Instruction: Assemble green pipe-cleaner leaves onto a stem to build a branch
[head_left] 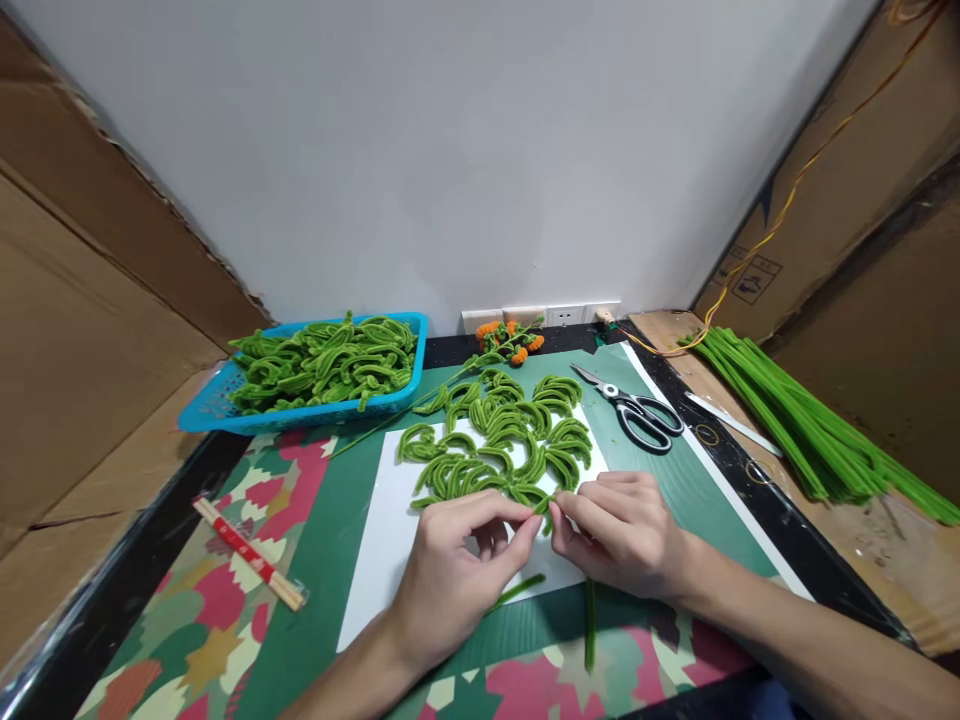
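Both hands meet over the front part of a white sheet (375, 550). My left hand (469, 550) pinches a short green fuzzy stem (541, 506) between thumb and forefinger. On its right, my right hand (619, 530) pinches the same piece, fingertips close to the left ones. Just beyond the hands, many curved green fuzzy pieces (502, 430) lie in clusters on the sheet. One straight green stem (590, 630) extends below my right hand, and another (517, 592) shows beside my left hand. What joins these stems is hidden.
A blue basket (300, 412) heaped with green pieces stands back left. Black-handled scissors (637, 410) lie right of the sheet. Orange flowers (514, 340) rest at the back by the sockets. Wrapped chopsticks (247, 552) lie left; a green stem bundle (795, 420) lies right, between cardboard walls.
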